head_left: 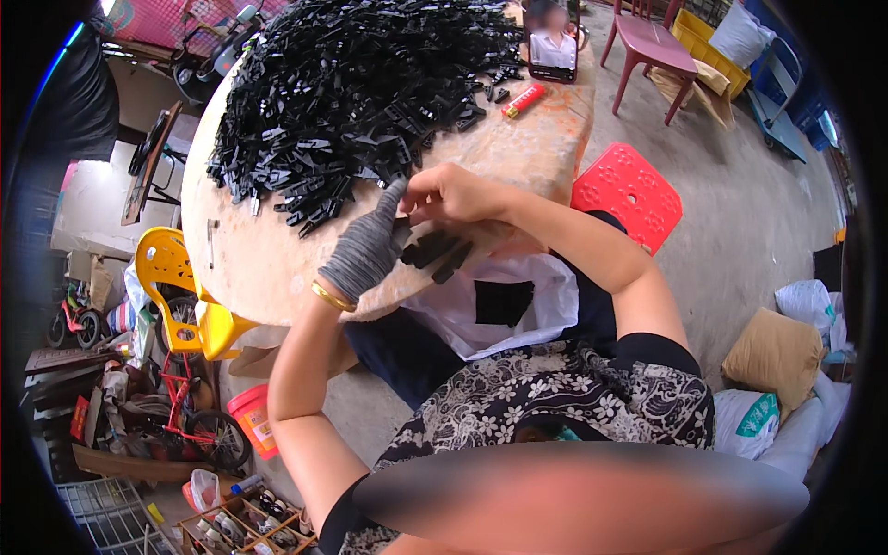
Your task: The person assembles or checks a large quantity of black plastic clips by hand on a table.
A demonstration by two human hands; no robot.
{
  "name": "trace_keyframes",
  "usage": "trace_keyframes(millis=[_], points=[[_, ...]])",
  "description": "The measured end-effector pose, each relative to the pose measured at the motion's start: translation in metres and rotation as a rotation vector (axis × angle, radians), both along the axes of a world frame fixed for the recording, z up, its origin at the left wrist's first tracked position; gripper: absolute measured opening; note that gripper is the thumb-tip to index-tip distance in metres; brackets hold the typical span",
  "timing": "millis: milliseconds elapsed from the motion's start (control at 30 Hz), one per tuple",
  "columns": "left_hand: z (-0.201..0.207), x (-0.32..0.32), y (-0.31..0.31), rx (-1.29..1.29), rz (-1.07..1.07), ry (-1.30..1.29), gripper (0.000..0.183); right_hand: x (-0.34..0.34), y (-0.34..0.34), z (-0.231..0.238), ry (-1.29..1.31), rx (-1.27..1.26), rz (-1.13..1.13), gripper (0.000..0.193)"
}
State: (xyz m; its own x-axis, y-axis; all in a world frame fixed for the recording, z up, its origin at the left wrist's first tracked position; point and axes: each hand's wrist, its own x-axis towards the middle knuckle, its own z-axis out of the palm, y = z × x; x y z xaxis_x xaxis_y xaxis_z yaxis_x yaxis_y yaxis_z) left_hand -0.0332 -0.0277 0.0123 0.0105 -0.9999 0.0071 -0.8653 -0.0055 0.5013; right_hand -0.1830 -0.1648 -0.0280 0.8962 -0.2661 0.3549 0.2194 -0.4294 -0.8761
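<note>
A large heap of black plastic clips [342, 102] covers the far part of the round table [277, 268]. My left hand [365, 248], in a grey knit glove with a gold bangle at the wrist, is closed near the table's front edge, and a dark piece shows at its fingers. Close against it, my bare right hand [453, 192] has its fingers bent in a pinch; what they hold is too small to make out. Several loose black clips [442, 254] lie just below the hands at the edge. A white plastic bag [555, 291] sits open in my lap, with something black inside.
A red lighter-like stick [524, 100] and a propped phone [553, 46] stand by the heap. A red stool [631, 194] is at right, a yellow chair [166, 277] and red bucket [252, 421] at left. Sacks [772, 361] lie on the floor at right.
</note>
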Motion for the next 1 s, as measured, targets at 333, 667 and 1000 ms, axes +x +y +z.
trace_keyframes(millis=[333, 667, 1000], points=[[0.02, -0.007, 0.024, -0.097, -0.147, -0.104, 0.066, -0.015, -0.002, 0.003, 0.055, -0.075, 0.15, 0.014], [-0.01, 0.009, -0.042, -0.29, 0.014, -0.151, 0.025, -0.001, -0.001, -0.011, -0.201, -0.73, -0.397, 0.01], [-0.005, -0.004, -0.057, -0.105, 0.314, -0.527, 0.03, -0.009, 0.015, 0.002, 0.066, -0.606, -0.596, 0.013]])
